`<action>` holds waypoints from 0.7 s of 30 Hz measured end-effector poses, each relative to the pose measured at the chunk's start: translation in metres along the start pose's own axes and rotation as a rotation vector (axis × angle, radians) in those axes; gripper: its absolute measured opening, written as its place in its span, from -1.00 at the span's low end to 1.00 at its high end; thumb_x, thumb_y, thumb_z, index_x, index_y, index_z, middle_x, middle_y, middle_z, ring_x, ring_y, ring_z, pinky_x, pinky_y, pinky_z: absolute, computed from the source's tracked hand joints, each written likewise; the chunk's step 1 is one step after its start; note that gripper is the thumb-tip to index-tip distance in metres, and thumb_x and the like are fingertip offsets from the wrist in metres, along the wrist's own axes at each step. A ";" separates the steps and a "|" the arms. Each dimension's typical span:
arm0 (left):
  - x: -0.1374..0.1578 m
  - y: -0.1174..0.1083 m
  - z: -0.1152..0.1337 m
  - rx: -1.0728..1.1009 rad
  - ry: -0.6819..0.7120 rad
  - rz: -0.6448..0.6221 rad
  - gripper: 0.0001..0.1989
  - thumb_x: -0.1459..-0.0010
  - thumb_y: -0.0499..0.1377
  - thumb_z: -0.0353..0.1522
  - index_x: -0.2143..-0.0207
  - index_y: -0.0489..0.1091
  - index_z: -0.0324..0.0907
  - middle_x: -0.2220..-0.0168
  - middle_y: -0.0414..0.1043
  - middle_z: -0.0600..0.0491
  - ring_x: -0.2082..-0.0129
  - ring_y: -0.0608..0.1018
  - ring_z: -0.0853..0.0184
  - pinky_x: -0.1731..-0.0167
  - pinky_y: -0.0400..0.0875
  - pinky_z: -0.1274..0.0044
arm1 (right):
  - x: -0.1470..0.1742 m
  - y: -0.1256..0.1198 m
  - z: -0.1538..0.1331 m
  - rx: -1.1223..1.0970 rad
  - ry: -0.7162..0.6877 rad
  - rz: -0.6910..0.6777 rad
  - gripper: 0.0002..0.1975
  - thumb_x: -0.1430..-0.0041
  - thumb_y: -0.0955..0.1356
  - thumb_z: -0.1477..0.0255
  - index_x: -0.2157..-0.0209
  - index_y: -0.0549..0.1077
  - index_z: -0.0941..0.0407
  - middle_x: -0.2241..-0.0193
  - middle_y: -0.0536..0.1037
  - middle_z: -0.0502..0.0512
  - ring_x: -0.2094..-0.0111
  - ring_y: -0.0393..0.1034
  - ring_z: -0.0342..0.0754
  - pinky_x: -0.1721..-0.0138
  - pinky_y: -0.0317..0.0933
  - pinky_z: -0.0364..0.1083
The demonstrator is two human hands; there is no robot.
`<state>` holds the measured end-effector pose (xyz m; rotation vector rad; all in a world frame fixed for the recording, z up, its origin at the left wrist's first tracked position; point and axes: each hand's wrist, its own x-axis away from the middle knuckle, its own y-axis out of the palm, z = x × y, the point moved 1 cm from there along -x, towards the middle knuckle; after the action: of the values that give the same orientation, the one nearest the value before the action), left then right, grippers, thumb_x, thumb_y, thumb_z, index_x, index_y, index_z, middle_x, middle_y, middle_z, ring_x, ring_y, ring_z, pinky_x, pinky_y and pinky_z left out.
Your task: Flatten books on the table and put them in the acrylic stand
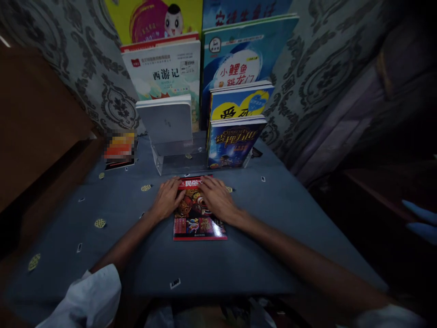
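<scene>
A red picture book (pixel 200 223) with Chinese characters on its cover lies flat on the table in front of me. My left hand (pixel 168 197) rests at its upper left edge, thumb stretched over the cover and the other fingers pointing forward. Across the upper right of the same cover lies my right hand (pixel 218 196), its fingers extended and covering part of the title. Neither hand visibly wraps around the book.
A clear acrylic rack (pixel 177 161) stands behind the book, holding a grey-backed book (pixel 167 123), a dark blue book (pixel 234 143) and several taller ones. A blurred-out orange item (pixel 119 148) lies at the back left of the blue-grey tablecloth (pixel 143 255). Patterned curtains hang behind.
</scene>
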<state>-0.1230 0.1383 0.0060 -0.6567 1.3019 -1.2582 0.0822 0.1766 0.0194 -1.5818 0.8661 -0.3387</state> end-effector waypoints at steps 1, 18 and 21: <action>0.000 0.000 0.000 -0.002 0.006 -0.001 -0.69 -0.35 0.04 -0.29 -0.05 0.34 -0.24 -0.17 0.38 -0.20 -0.14 0.43 0.07 -0.07 0.34 0.23 | -0.006 0.003 -0.005 -0.009 -0.035 -0.023 -0.60 -0.28 0.23 0.57 -0.13 0.41 0.23 -0.24 0.37 0.34 -0.30 0.14 0.17 -0.25 0.08 0.18; 0.002 0.006 -0.006 -0.013 0.021 0.005 -0.68 -0.36 0.03 -0.30 -0.10 0.31 -0.19 -0.20 0.37 -0.15 -0.19 0.40 0.09 -0.11 0.32 0.22 | -0.006 0.019 0.029 -0.102 0.005 0.013 -0.55 -0.33 0.15 0.56 -0.20 0.37 0.15 -0.24 0.37 0.29 -0.30 0.20 0.11 -0.31 -0.08 0.30; 0.002 0.005 -0.005 -0.018 0.021 0.011 -0.68 -0.36 0.03 -0.31 -0.10 0.31 -0.19 -0.20 0.36 -0.15 -0.19 0.40 0.09 -0.11 0.33 0.23 | 0.003 0.019 0.045 -0.185 0.046 0.057 -0.55 -0.34 0.15 0.53 -0.19 0.39 0.09 -0.24 0.39 0.24 -0.29 0.23 0.11 -0.31 -0.08 0.33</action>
<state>-0.1267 0.1391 -0.0009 -0.6500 1.3336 -1.2484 0.1071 0.2073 -0.0091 -1.7213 0.9996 -0.2614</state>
